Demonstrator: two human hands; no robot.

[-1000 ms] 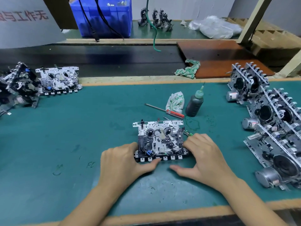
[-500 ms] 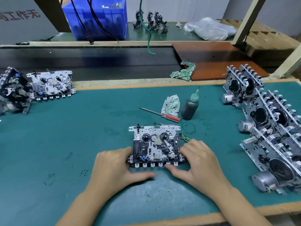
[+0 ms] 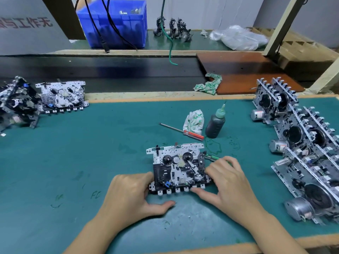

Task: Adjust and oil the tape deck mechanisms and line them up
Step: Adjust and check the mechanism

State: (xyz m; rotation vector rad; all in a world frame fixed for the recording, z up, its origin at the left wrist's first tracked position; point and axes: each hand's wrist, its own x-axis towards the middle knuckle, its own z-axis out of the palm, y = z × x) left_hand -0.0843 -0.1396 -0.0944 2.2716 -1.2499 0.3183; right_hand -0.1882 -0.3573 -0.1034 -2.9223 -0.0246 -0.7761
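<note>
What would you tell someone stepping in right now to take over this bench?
Left hand and right hand both grip the deck lying flat mid-mat.
Oil bottle and screwdriver sit just behind it, untouched.
Done, apparently: a row of decks stands on edge at right.
Left: finish this one and add it to the row; more decks wait at far left.
</note>
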